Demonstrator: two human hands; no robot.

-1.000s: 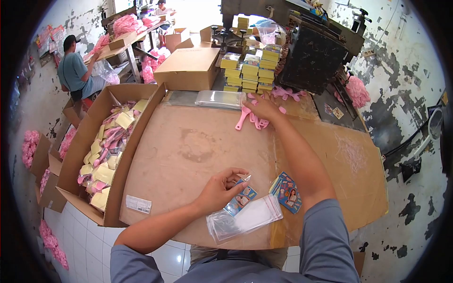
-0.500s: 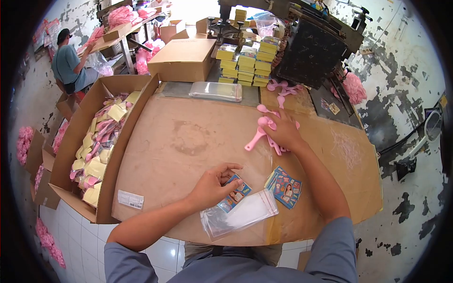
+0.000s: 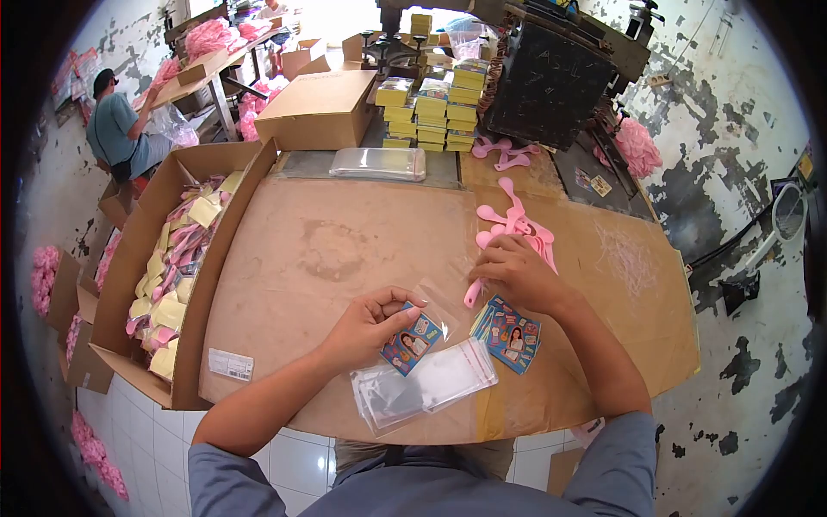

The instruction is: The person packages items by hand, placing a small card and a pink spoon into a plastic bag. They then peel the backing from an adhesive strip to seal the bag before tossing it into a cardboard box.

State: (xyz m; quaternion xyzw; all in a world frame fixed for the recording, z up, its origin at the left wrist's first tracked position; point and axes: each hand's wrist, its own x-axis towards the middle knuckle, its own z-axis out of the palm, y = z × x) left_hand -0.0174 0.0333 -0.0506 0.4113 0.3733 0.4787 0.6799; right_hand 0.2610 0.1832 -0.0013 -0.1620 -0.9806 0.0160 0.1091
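My left hand (image 3: 366, 330) pinches a blue printed card (image 3: 411, 345) with a clear bag around or behind it, just above a pile of clear plastic bags (image 3: 426, 383). My right hand (image 3: 508, 271) has its fingers curled at the near end of a heap of pink spoon-like pieces (image 3: 517, 222); one pink piece (image 3: 472, 293) shows beneath its fingers. Whether the fingers grip it is hard to tell. A fanned stack of blue cards (image 3: 514, 338) lies just below my right hand.
An open carton (image 3: 245, 224) of packed pink pieces stands at left. Behind are a closed carton (image 3: 314, 108), stacked yellow-edged cards (image 3: 431, 112), a stack of clear bags (image 3: 377, 164) and a black machine (image 3: 551, 77). Another person (image 3: 121, 129) sits at far left.
My right hand has come nearer, to the front of the pink heap, and one piece's handle now points toward the cards. My left hand has moved slightly left with the card, showing more of it.
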